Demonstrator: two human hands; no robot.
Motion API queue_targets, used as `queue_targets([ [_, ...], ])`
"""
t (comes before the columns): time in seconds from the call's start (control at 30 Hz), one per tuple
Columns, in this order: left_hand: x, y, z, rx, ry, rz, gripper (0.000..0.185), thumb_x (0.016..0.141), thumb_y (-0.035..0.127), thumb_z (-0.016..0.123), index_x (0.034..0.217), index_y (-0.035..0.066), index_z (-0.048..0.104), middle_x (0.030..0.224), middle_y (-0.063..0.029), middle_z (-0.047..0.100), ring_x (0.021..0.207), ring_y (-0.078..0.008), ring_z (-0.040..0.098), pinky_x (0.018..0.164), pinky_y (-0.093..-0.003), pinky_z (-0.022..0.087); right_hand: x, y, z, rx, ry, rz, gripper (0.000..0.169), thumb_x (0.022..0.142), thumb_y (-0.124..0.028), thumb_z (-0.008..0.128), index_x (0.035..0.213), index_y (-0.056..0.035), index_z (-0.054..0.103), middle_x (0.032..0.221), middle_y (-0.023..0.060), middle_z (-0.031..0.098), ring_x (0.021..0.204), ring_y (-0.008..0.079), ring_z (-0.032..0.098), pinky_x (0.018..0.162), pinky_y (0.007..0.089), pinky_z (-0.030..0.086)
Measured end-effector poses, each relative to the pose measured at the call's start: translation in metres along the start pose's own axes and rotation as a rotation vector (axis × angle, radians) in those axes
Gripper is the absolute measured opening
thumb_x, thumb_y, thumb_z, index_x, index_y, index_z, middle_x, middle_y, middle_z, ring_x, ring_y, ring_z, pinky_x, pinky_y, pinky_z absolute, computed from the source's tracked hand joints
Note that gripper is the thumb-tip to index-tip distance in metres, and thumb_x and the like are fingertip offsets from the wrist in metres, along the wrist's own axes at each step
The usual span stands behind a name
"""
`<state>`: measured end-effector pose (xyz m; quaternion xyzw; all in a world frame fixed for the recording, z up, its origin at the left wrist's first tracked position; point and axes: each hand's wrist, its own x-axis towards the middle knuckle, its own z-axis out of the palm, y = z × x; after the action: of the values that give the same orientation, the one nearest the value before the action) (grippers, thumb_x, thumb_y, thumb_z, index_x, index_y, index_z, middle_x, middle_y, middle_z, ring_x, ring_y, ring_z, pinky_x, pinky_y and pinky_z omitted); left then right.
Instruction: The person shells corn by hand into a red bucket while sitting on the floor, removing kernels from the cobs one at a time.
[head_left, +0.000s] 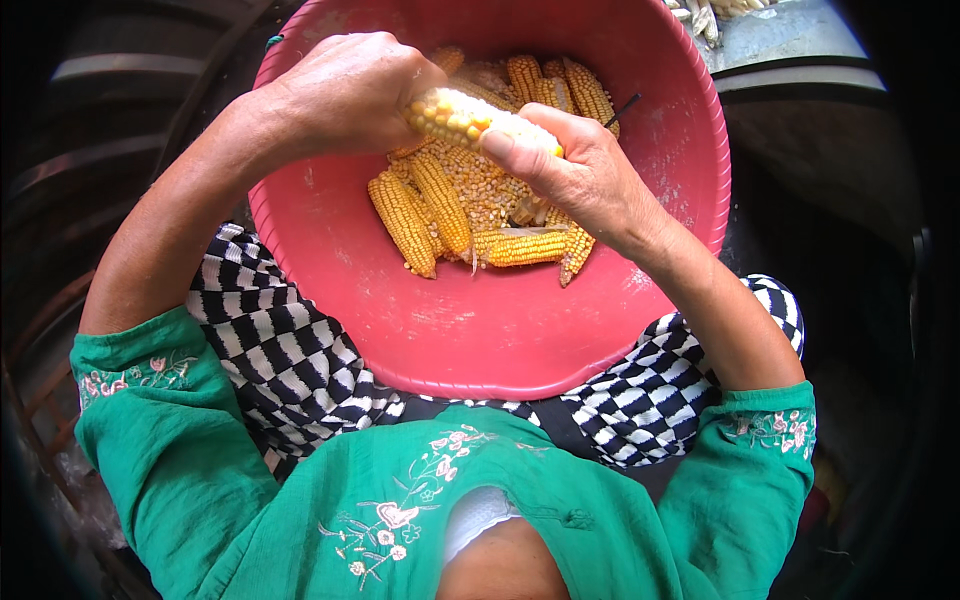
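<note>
Both my hands grip one partly shelled corn cob above a pink plastic basin. My left hand is wrapped around its left end, the fingers hidden from above. At the other end my right hand holds on, its thumb lying along the cob. Yellow kernels remain on the cob's near left side, while its upper face is pale and bare. Below, loose kernels cover the basin's bottom. Whole ears of dried corn lie on them to the left, more ears in front and others at the back.
A thin dark rod sticks up among the back ears. The basin rests between my knees, over checkered trousers. Pale bare cobs lie beyond the rim at the upper right, by a grey surface.
</note>
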<state>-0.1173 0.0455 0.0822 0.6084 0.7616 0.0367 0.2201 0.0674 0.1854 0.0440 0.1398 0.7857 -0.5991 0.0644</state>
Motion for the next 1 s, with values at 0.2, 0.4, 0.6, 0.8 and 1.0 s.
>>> queue_targets([
  [0.2,0.001,0.004,0.004,0.013,-0.036,0.068,0.019,0.069,0.017,0.079,0.079,0.006,0.066,0.068,-0.0121,0.066,0.067,-0.0298,0.066,0.059,-0.0392,0.050,-0.001,-0.009,0.001,-0.086,-0.035,-0.032,0.062,0.090,-0.058,0.049,0.083,0.0025,0.063,0.066,0.0120,0.058,0.065,0.0183,0.058,0.058,0.0354,0.045],
  [0.4,0.001,0.007,0.012,0.072,-0.020,0.073,0.017,0.071,0.015,0.076,0.081,0.007,0.065,0.068,-0.0120,0.065,0.068,-0.0314,0.066,0.060,-0.0405,0.050,0.004,0.001,0.004,0.188,0.044,0.229,0.061,0.095,-0.053,0.038,0.077,0.0011,0.061,0.060,0.0074,0.053,0.056,0.0151,0.051,0.053,0.0316,0.041],
  [0.6,0.003,0.010,0.016,0.189,0.104,0.142,0.019,0.070,0.016,0.077,0.079,0.008,0.062,0.068,-0.0111,0.065,0.069,-0.0316,0.066,0.061,-0.0403,0.051,0.010,0.016,0.000,0.507,-0.023,0.559,0.046,0.095,-0.053,0.045,0.099,-0.0077,0.054,0.068,0.0016,0.053,0.057,0.0096,0.054,0.045,0.0211,0.041],
  [0.8,0.004,0.008,0.011,0.207,0.100,0.107,0.018,0.070,0.015,0.076,0.075,0.008,0.060,0.070,-0.0109,0.066,0.071,-0.0310,0.066,0.061,-0.0401,0.051,0.006,-0.005,-0.022,0.282,-0.151,0.326,0.058,0.089,-0.062,0.053,0.091,-0.0046,0.060,0.070,0.0012,0.055,0.052,0.0063,0.049,0.044,0.0213,0.039],
  [1.0,-0.001,-0.002,0.003,-0.080,-0.095,-0.034,0.017,0.072,0.010,0.072,0.086,0.003,0.066,0.076,-0.0135,0.069,0.072,-0.0279,0.068,0.065,-0.0373,0.052,0.001,0.000,-0.015,-0.171,-0.011,-0.094,0.048,0.094,-0.049,0.053,0.093,-0.0017,0.059,0.069,0.0027,0.056,0.060,0.0125,0.054,0.055,0.0313,0.045],
])
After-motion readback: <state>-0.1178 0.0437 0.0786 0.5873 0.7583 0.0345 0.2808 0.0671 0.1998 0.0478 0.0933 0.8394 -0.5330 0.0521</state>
